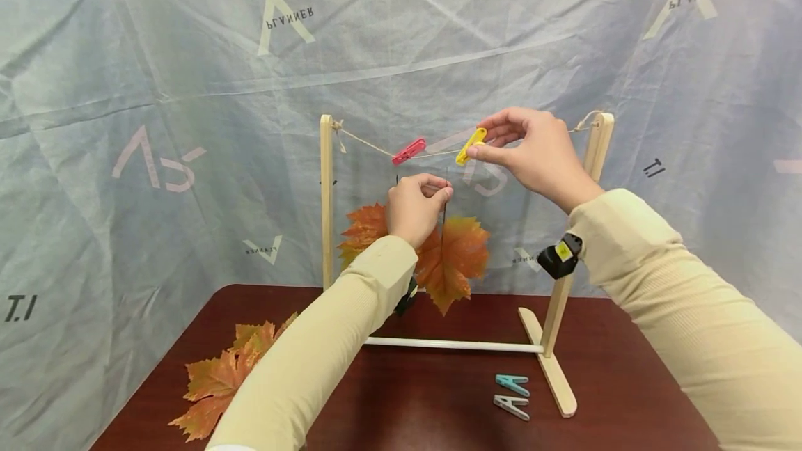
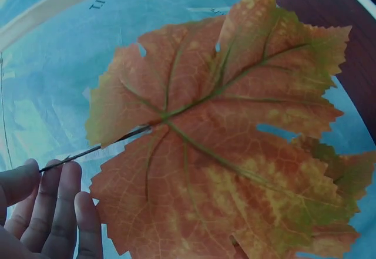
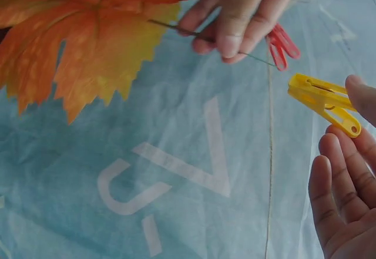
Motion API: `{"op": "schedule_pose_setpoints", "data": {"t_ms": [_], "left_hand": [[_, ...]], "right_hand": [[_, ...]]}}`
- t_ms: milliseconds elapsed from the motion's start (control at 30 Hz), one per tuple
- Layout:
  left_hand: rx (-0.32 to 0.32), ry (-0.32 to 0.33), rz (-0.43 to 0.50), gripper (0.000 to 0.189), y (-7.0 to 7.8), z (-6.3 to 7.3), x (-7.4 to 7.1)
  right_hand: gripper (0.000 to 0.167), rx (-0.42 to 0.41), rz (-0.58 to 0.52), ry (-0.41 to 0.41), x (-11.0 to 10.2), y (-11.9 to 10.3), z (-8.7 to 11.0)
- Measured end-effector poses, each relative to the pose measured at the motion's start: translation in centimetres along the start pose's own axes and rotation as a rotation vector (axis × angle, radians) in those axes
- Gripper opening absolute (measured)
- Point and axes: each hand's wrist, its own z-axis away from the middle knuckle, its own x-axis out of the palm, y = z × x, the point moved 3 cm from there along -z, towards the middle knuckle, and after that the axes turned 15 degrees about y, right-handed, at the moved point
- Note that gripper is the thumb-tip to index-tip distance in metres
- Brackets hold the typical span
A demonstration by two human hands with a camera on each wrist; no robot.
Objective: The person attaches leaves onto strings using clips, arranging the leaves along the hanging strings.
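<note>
My left hand [image 1: 416, 207] pinches the thin dark stem of an orange artificial leaf [image 1: 454, 256] between thumb and fingers. The leaf hangs blade down and fills much of the left wrist view. In my right hand [image 1: 532, 159], thumb and fingers grip a yellow clothespin [image 1: 471, 146] close by the string [image 1: 366, 143]. The right wrist view shows the clothespin's tip near the stem's end. A red clothespin [image 1: 409, 151] sits on the string to the left. Below it, a second orange leaf [image 1: 363, 225] is partly hidden by my left hand.
Wooden posts [image 1: 326, 200] carry the string, with a white rod [image 1: 451, 344] low between them. A blue clothespin [image 1: 512, 384] and a grey clothespin [image 1: 512, 406] lie on the dark table [image 1: 426, 402]. More leaves [image 1: 219, 381] lie at the left, partly behind my sleeve.
</note>
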Motion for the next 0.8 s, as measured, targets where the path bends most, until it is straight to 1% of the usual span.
{"op": "schedule_pose_setpoints", "data": {"t_ms": [133,267,433,533,633,800], "left_hand": [[-0.022,0.042,-0.008,0.016,0.3,-0.7,0.4],[-0.034,0.066,-0.015,0.016,0.5,-1.1,0.7],[-0.043,0.065,-0.022,0.016,0.6,-1.5,0.9],[-0.051,0.063,-0.039,0.016,0.6,-1.6,1.0],[-0.056,0.059,-0.055,0.016,0.5,-1.7,1.1],[-0.047,0.053,-0.055,0.018,0.5,-1.8,1.2]], "right_hand": [[0.038,0.03,-0.014,0.008,0.1,-0.3,-1.3],[0.034,0.029,-0.035,0.008,0.4,-0.2,-2.2],[0.027,0.033,-0.056,0.02,1.2,0.3,-2.8],[0.025,0.043,-0.047,0.021,1.8,0.7,-3.0],[0.025,0.056,-0.028,0.013,2.2,0.9,-3.1],[0.03,0.073,0.011,-0.018,2.6,1.1,-3.2]]}}
